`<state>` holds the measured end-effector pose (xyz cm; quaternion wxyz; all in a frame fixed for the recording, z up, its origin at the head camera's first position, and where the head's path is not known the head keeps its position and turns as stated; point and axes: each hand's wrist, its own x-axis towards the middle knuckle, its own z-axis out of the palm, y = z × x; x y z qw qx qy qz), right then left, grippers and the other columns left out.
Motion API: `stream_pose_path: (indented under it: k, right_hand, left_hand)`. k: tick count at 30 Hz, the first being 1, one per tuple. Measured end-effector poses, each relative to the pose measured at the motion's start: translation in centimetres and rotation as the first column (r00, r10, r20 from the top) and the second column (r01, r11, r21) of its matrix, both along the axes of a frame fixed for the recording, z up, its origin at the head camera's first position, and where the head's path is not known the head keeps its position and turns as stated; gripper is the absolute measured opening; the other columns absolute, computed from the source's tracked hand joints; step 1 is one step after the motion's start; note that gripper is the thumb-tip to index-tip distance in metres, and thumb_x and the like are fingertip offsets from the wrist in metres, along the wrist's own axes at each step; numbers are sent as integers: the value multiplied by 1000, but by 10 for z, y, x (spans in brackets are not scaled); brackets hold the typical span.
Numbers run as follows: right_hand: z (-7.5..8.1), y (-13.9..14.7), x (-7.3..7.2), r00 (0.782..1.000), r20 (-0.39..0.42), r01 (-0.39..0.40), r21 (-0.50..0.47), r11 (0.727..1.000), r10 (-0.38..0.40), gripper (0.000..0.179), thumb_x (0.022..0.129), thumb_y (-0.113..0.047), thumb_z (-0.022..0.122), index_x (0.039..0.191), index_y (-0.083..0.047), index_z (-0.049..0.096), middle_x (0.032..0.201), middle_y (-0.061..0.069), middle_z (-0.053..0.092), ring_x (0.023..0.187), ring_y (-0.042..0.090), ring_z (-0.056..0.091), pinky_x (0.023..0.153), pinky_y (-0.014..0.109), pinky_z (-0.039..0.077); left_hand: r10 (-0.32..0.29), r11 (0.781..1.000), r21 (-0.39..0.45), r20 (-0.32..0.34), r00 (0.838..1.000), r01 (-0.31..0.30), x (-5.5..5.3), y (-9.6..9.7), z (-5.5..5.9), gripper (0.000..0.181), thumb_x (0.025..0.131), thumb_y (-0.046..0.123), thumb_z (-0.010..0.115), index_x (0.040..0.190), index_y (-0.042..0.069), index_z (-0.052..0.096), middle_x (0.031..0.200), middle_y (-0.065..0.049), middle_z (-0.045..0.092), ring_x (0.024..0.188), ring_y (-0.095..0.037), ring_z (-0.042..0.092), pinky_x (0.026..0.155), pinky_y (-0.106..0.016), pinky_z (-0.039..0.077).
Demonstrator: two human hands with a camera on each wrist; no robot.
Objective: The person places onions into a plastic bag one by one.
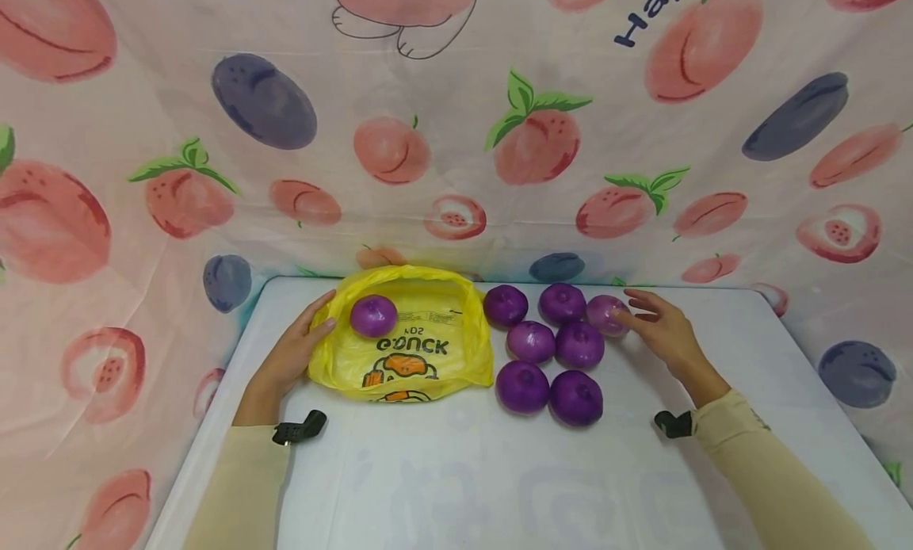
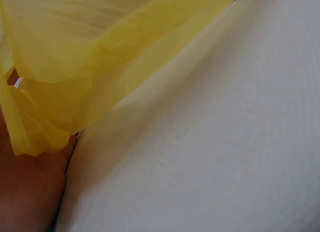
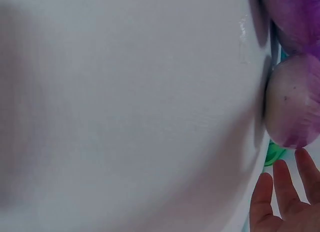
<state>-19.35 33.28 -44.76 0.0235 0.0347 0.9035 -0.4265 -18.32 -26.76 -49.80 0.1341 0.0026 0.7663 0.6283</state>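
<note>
A yellow plastic bag [image 1: 428, 389] with black print lies mouth open at the left of the table. One purple onion [image 1: 373, 316] sits inside it. My left hand [image 1: 288, 356] holds the bag's left rim, thumb over the edge. Yellow film [image 2: 60, 101] falls across that hand's palm [image 2: 30, 187] in the left wrist view. My right hand [image 1: 670, 332] reaches in from the right, fingers spread, fingertips right at the rightmost onion [image 1: 605, 314]. In the right wrist view its fingertips [image 3: 281, 167] are just below a shiny, pale-purple onion [image 3: 292, 104].
Several more onions, among them a front one [image 1: 575, 398], stand clustered right of the bag. A white cloth covers the table [image 1: 456, 479]. Behind rises a pink curtain [image 1: 456, 82] printed with fruit. Dark wrist cameras [image 1: 299, 428] are strapped to both forearms.
</note>
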Motion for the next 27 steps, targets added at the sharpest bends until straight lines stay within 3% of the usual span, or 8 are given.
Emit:
stream_pose_path:
  k: [18, 27]
  right_hand:
    - [-16, 6, -9, 990, 129, -37, -109, 993, 51, 84, 96, -50, 68, 162, -15, 29, 160, 30, 36, 146, 48, 36, 111, 65, 39]
    - [-18, 6, -12, 983, 172, -42, -90, 995, 57, 87, 94, -53, 69, 162, -16, 29, 160, 31, 34, 147, 47, 34, 111, 64, 40]
  left_hand:
    - [-4, 1000, -23, -24, 1000, 3, 0, 0, -2, 58, 109, 34, 49, 160, 44, 26, 172, -2, 15, 158, -33, 16, 126, -58, 21]
    - [-3, 999, -36, -31, 1000, 2, 0, -1, 0, 59, 108, 38, 50, 161, 43, 25, 173, -3, 14, 158, -34, 16, 127, -59, 19]
